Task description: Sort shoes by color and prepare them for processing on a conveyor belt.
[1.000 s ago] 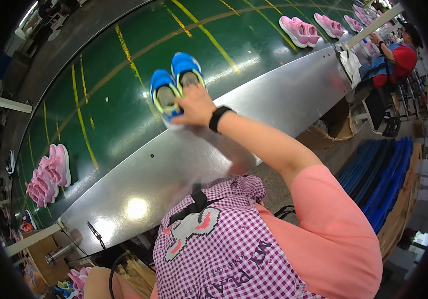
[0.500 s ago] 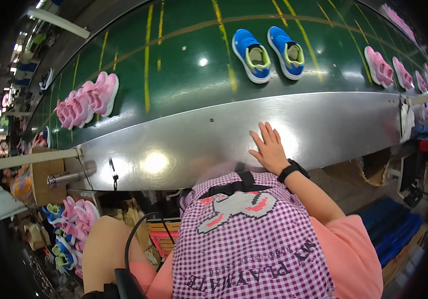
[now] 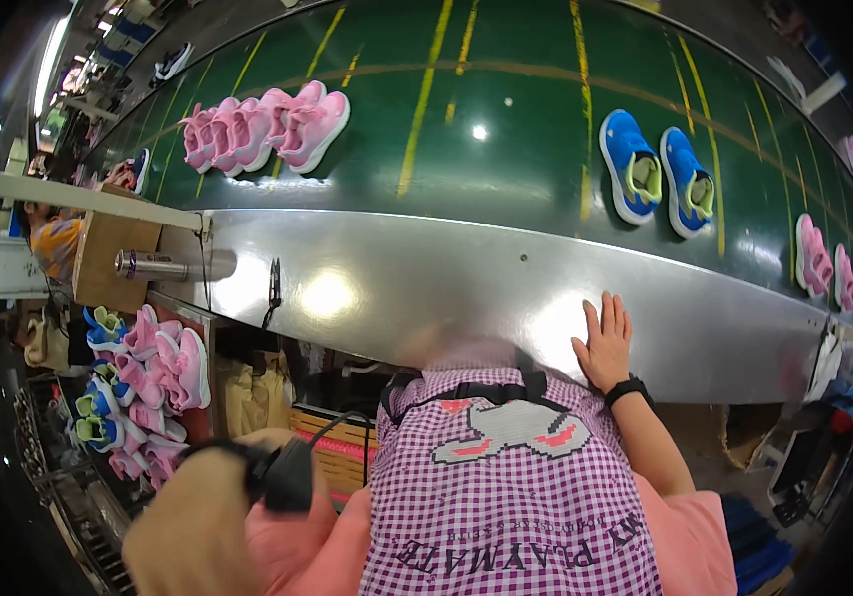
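Right hand (image 3: 605,350) empty, fingers slightly spread over the long silver metal bench (image 3: 426,273), left hand (image 3: 183,531) on the bench's near side, too blurred to tell its grip, two blue sneakers with lime-green linings (image 3: 622,144) on the yellow-striped green belt (image 3: 516,184) beyond the bench's right half, pink sneakers (image 3: 322,129) beyond its left.

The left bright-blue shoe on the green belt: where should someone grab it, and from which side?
Probably by the heel, coming with the right hand from the ledge side: the shoe stands upright, opening uppermost, toe pointing away and heel toward the ledge.
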The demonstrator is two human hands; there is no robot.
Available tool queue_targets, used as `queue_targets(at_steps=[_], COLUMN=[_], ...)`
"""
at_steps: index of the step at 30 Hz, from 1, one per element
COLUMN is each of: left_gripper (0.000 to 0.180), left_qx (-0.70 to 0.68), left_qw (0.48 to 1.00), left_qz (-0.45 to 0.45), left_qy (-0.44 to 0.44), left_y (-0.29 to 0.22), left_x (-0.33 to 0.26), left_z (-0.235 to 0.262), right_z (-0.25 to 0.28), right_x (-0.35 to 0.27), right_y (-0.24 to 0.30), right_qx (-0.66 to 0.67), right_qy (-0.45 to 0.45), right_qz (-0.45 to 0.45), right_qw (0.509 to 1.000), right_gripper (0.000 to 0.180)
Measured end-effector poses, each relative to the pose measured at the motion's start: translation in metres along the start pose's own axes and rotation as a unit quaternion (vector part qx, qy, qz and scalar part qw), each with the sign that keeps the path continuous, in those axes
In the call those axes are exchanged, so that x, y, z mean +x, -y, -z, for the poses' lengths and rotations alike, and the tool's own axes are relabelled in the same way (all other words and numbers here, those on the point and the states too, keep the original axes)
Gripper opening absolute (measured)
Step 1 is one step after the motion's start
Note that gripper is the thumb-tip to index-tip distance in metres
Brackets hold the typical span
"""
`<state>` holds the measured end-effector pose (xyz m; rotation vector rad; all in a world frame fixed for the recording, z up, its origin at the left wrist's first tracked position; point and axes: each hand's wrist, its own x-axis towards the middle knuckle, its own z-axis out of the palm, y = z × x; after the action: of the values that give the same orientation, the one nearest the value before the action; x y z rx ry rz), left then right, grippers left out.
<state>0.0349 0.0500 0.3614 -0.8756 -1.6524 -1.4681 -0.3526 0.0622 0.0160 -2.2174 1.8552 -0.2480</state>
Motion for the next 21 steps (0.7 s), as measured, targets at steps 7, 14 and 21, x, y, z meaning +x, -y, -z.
queue_targets(at_steps=[7,14,21], left_gripper=[0.037,0.037,0.048], left_qx=[0.291,0.467,0.704], left_qw=[0.629,0.457,0.405], left_qz=[0.521,0.568,0.513], left_qy=[-0.498,-0.501,-0.277], left_y=[0.040,0.018,-0.013], left_x=[-0.195,-0.332,-0.376], left_z=[0.085,0.156,0.272], right_z=[-0.003,-0.014,-0.019], right_x=[0.003,-0.012,-0.015], right_y=[0.011,0.060,0.113], right_qx=[-0.036,-0.013,0.013], right_qy=[0.004,-0.019,0.058], right_qz=[-0.026,-0.138,-0.202], right_qw=[0.999,0.990,0.978], right_gripper=[0.063,0.060,0.069])
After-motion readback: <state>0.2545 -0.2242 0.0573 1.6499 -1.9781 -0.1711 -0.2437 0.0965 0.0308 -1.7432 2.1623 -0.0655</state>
